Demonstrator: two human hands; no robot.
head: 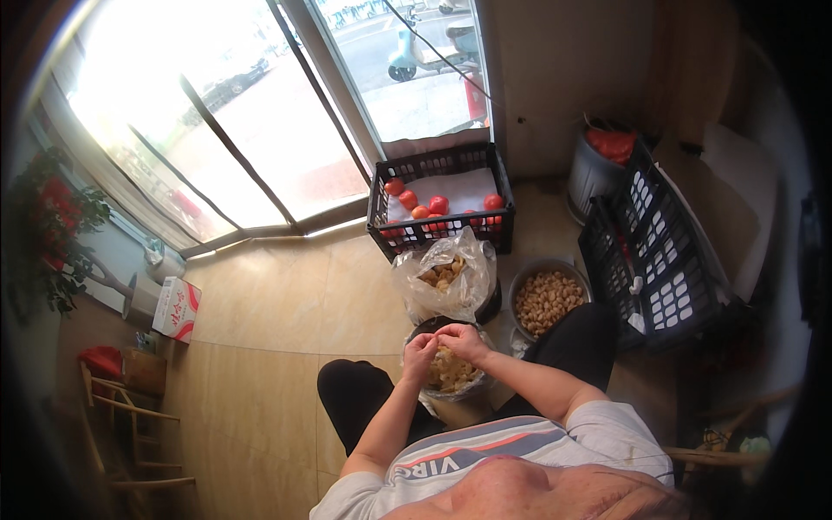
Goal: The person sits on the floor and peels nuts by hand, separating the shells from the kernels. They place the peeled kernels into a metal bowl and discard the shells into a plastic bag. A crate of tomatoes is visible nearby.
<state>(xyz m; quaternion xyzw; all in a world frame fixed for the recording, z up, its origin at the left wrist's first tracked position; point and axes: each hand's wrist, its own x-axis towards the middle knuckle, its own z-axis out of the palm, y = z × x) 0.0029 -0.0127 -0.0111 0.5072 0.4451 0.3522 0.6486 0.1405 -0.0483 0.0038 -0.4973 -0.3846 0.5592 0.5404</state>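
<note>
My left hand (pixel 421 357) and my right hand (pixel 463 343) meet at the fingertips above a plastic-lined bucket (pixel 463 392) between my knees. Their fingers are pinched together, but anything between them is too small to make out. Pale brown pieces, perhaps peanut shells (pixel 450 372), fill the bucket. Just beyond it, a clear plastic bag (pixel 416 296) stands in a dark container, with tan pieces (pixel 444 273) inside that look like unshelled peanuts. Right of the bag is a round metal bowl (pixel 517 307) full of light brown nuts or kernels (pixel 547 300).
A black plastic crate (pixel 437 229) with several tomatoes (pixel 439 205) stands by the glass door. More black crates (pixel 669 286) lean at the right, near a grey bin (pixel 593 174). Wooden chairs (pixel 133 409) and a printed carton (pixel 177 309) are at the left.
</note>
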